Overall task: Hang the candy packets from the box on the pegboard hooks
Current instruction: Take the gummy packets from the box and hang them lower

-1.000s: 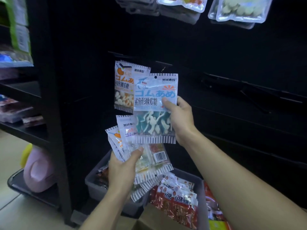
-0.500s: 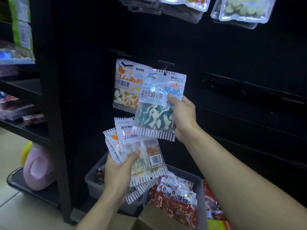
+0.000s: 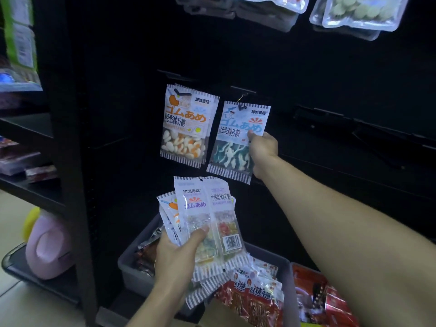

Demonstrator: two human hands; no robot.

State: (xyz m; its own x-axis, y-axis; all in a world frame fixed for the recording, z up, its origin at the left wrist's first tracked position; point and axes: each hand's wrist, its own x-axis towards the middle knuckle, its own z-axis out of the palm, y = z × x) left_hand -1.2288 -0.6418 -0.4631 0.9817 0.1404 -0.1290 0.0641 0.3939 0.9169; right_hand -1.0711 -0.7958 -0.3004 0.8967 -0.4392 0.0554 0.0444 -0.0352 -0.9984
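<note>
My right hand (image 3: 262, 149) pinches the right edge of a blue shark candy packet (image 3: 238, 140), held up against the black pegboard (image 3: 330, 79) with its top hole at a hook (image 3: 243, 92). To its left an orange egg candy packet (image 3: 186, 125) hangs from another hook (image 3: 175, 76). Lower down, my left hand (image 3: 177, 253) grips a fanned stack of candy packets (image 3: 210, 220), thumb across the front one. Beneath it sits the grey box (image 3: 132, 267) with more packets inside.
Red snack packets (image 3: 254, 296) fill the box's right side and the bin beside it. Clear blister packs (image 3: 358, 13) hang at the top of the board. Dark shelves (image 3: 28, 185) stand on the left, a pink bottle (image 3: 47, 246) low beside them. Empty hooks (image 3: 354, 121) jut out to the right.
My right hand has carried the shark packet up and to the right, from in front of the egg packet to the neighbouring hook. My left hand has kept its stack roughly in place.
</note>
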